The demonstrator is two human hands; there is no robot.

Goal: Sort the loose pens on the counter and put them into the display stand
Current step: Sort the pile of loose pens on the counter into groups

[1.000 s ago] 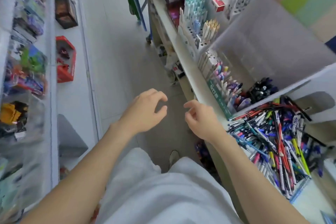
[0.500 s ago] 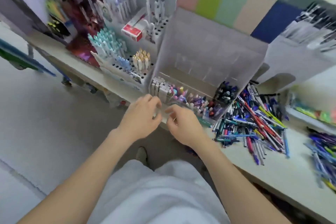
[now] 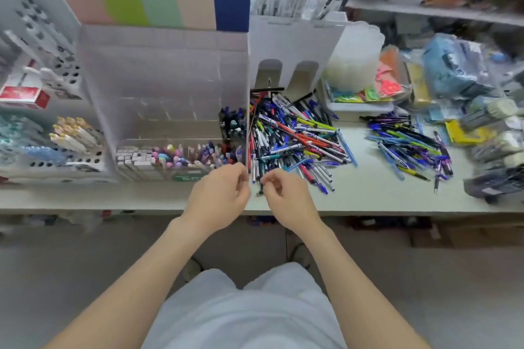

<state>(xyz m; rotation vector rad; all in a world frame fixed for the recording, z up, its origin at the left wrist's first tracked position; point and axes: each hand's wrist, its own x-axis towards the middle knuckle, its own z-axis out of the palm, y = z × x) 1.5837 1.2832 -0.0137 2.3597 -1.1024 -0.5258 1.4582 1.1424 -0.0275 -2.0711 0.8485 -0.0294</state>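
Note:
A big heap of loose pens (image 3: 295, 136) in many colours lies on the white counter (image 3: 368, 195), just right of the clear display stand (image 3: 170, 79). The stand's front row holds pastel pens (image 3: 181, 156); dark pens (image 3: 232, 125) fill its right compartment. A second, smaller heap of blue and purple pens (image 3: 408, 144) lies further right. My left hand (image 3: 218, 195) hovers with loosely curled fingers at the stand's front right corner and holds nothing. The thumb and forefinger of my right hand (image 3: 286, 195) meet at a dark pen (image 3: 261, 188) on the heap's near edge; a pinch is not clear.
A white rack of cream and teal pens (image 3: 71, 133) and a red box (image 3: 22, 95) stand to the left. A white slotted holder (image 3: 286, 65) rises behind the heap. Bags of goods (image 3: 453, 71) and stacked packs crowd the counter's right end. Floor lies below the counter edge.
The view has swung from the aisle round to face the counter. Both hands have come forward together from the stand's front to the near edge of the pen heap.

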